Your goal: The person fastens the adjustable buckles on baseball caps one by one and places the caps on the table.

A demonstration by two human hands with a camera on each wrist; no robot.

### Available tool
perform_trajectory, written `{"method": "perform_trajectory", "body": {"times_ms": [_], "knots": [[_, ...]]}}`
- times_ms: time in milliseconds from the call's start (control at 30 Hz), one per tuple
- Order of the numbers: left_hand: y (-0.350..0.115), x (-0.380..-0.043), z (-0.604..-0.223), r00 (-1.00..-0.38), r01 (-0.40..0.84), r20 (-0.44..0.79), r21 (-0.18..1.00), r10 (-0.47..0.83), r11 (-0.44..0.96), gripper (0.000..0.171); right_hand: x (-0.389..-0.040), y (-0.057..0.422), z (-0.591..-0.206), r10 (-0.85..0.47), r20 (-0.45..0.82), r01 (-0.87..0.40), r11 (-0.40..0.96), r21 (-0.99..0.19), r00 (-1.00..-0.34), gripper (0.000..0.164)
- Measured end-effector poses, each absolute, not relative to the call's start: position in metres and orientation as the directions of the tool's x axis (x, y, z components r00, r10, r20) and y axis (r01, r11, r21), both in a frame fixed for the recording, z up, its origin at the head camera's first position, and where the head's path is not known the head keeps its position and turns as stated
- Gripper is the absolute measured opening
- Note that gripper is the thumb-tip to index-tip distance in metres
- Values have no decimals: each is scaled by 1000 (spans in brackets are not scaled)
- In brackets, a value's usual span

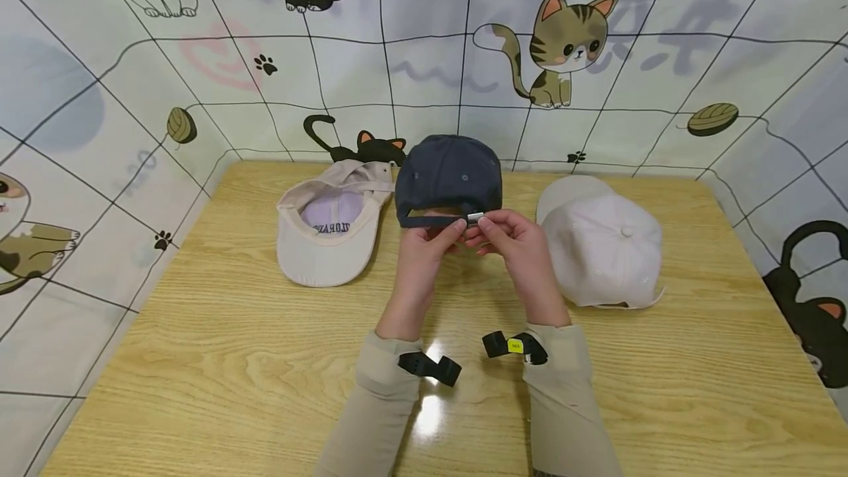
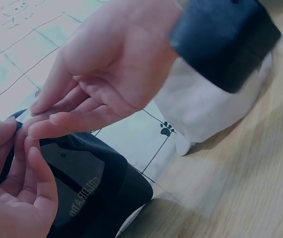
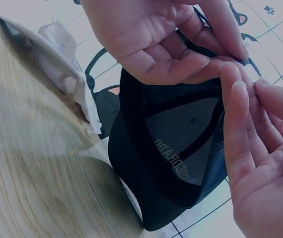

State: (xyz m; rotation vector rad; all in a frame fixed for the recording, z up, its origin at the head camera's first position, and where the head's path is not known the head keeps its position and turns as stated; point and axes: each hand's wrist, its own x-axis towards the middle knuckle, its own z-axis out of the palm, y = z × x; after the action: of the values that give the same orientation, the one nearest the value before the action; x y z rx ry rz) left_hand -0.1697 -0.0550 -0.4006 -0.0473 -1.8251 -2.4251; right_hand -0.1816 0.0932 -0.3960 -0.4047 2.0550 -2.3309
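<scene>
A navy baseball cap [image 1: 450, 171] stands at the middle of the table's far side, its back opening facing me. My left hand [image 1: 427, 245] pinches the cap's rear strap [image 1: 427, 221] between thumb and fingers. Right beside it, my right hand [image 1: 520, 241] pinches the strap at its small silver buckle [image 1: 475, 218]. The fingertips of both hands nearly meet there. In the right wrist view, the cap's dark inside [image 3: 181, 134] shows stitched lettering seen from behind. Fingers partly cover the strap's end.
Left of the navy cap lies a cream cap [image 1: 324, 256] with a lilac inside, opening up. On the right sits a pale pinkish-white cap [image 1: 606, 245], crown up. A cat-patterned cloth [image 1: 430, 72] rises behind the wooden table [image 1: 232, 359].
</scene>
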Motion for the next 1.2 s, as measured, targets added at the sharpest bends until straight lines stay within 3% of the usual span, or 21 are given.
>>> {"method": "perform_trajectory", "body": {"times_ms": [400, 1200], "knots": [[-58, -170, -390, -996, 81, 88, 943, 7, -322, 31, -187, 95, -393, -163, 171, -151, -126, -980, -972, 21], [-58, -183, -390, -998, 57, 56, 956, -14, -289, 19, -197, 101, -387, -246, 156, -123, -144, -982, -957, 15]]}}
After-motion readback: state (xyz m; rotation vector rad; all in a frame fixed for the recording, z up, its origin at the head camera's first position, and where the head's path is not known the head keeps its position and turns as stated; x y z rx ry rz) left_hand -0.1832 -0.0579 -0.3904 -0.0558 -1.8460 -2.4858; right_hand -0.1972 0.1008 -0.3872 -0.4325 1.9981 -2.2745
